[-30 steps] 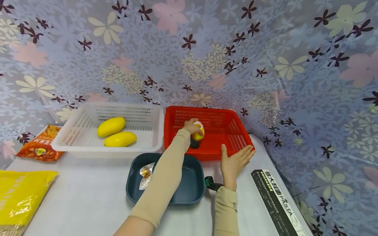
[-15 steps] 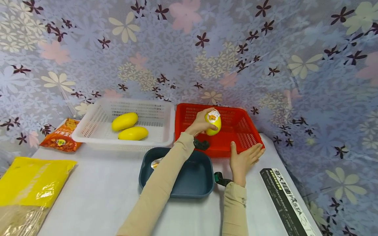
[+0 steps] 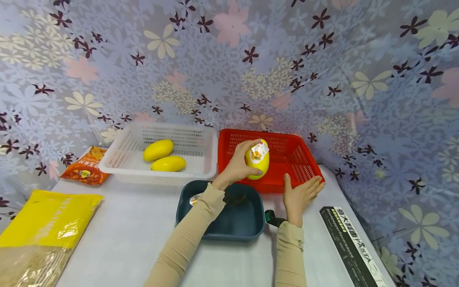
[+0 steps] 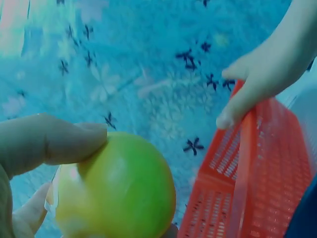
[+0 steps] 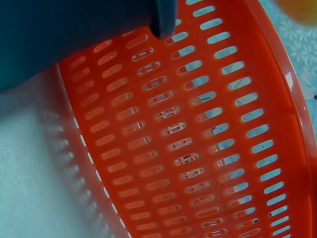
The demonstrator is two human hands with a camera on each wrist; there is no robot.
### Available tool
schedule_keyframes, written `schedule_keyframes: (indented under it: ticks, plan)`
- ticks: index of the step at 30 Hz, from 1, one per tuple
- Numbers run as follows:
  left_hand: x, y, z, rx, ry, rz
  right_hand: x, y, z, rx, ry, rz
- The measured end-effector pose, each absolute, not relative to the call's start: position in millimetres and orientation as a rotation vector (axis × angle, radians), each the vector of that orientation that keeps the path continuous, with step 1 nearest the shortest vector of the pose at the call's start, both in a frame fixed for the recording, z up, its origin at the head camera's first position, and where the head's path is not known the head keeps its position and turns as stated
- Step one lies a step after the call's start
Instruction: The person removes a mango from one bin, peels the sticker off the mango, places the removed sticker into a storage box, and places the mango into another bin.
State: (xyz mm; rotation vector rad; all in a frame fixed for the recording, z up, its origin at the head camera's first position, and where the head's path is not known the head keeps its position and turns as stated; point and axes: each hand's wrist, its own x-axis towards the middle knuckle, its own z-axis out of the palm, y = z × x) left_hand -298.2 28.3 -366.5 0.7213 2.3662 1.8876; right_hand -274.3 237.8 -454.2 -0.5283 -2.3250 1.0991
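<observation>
My left hand [image 3: 239,160] grips a yellow mango [image 3: 259,169] with a white fruit sticker, held up over the front of the red basket [image 3: 283,186]. In the left wrist view the mango [image 4: 129,188] looks yellow-green, with the thumb across its upper side. At the basket's front right corner my right hand [image 3: 300,197] rests on the rim, fingers straight and thumb spread. The left wrist view shows this hand [image 4: 270,72] at the red rim. Slotted basket wall [image 5: 198,124] fills the right wrist view, and the right hand is out of that picture.
A white basket [image 3: 157,175] holds two yellow mangoes. In front, a dark blue tray [image 3: 233,235] contains a packet [image 3: 194,199], partly behind the left arm. An orange snack bag [image 3: 86,167] and a yellow bag [image 3: 53,215] lie left, a black pasta box [image 3: 348,243] right.
My left hand has lifted the mango from inside the red basket, drawing it up and toward me, its sticker now facing the camera. The right hand stays at the rim. The head view has shifted slightly.
</observation>
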Motion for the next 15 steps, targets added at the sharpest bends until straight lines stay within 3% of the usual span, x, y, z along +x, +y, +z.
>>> schedule_keyframes:
  ticks: [15]
  plan:
    - [-222.9,-33.4,-388.6,0.771,2.301,1.871,-273.9,236.5,-454.7,-0.52,-2.336,1.079]
